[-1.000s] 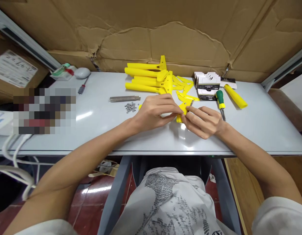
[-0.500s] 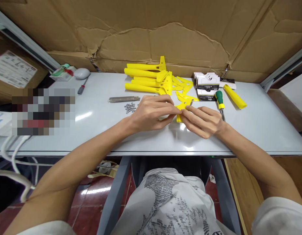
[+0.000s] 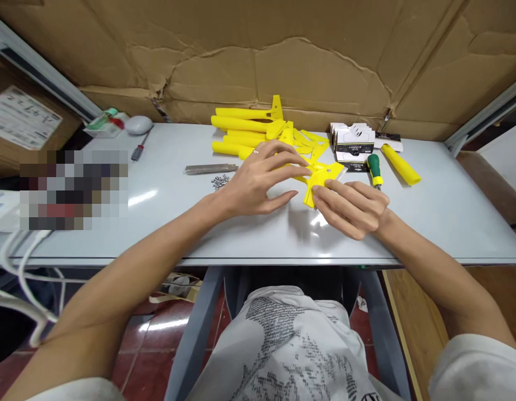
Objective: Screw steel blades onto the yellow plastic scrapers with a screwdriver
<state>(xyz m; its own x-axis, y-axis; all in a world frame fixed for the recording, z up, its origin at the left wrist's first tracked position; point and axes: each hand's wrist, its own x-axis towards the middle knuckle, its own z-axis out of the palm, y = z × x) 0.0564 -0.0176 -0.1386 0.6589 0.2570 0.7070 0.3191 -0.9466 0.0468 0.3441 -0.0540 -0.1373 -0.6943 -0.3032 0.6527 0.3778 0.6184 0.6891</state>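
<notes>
My right hand (image 3: 352, 209) pinches a yellow plastic scraper (image 3: 320, 181) by its wide head, just above the table. A thin metal blade (image 3: 342, 174) shows along the head's right edge, and a small screw sits in its face. My left hand (image 3: 262, 178) has its fingers apart, with the thumb free and the fingertips close to the scraper's left side; whether they touch it I cannot tell. Behind my left hand lie several yellow scraper handles (image 3: 241, 121) and flat yellow pieces (image 3: 319, 150). Small screws (image 3: 219, 181) lie in a heap beside my left wrist, partly hidden.
A stack of blades (image 3: 210, 169) lies left of my left hand. Black-and-white cards (image 3: 354, 139), a green-and-yellow screwdriver (image 3: 374, 169) and a yellow tube (image 3: 402, 165) lie to the right. Farther left are another screwdriver (image 3: 139, 149) and a white mouse (image 3: 139, 125). Cardboard (image 3: 283, 67) stands behind the table.
My left hand's fingers have come off their pinch on the scraper and spread apart, shifting slightly left. The scraper's head has turned in my right hand, showing more of its face and blade.
</notes>
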